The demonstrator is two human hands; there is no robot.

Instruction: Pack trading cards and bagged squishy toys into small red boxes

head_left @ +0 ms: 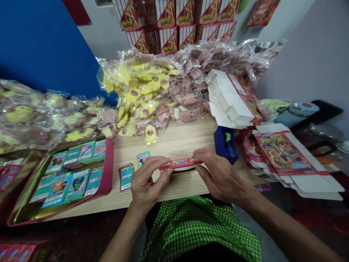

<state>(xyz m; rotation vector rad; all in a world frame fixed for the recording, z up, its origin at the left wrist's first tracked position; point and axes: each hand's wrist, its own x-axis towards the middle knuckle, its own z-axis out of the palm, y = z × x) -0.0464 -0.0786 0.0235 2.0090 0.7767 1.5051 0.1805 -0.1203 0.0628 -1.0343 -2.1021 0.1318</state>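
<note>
Both my hands hold a flat red printed box [180, 164] edge-on over the front of the wooden table [177, 140]. My left hand [148, 180] pinches its left end with closed fingers. My right hand [219, 174] grips its right end, fingers curled over it. Two small stacks of shiny cards [126, 176] lie on the table just left of my left hand. A blue tape dispenser [226, 143] stands right behind my right hand.
A pink tin tray [107, 171] with several card stacks sits at the left. Bagged yellow and pink plush toys [152, 91] pile up behind. Folded white boxes [231, 100] and flat box blanks [283, 153] lie at the right. Red cartons [177, 25] stack against the wall.
</note>
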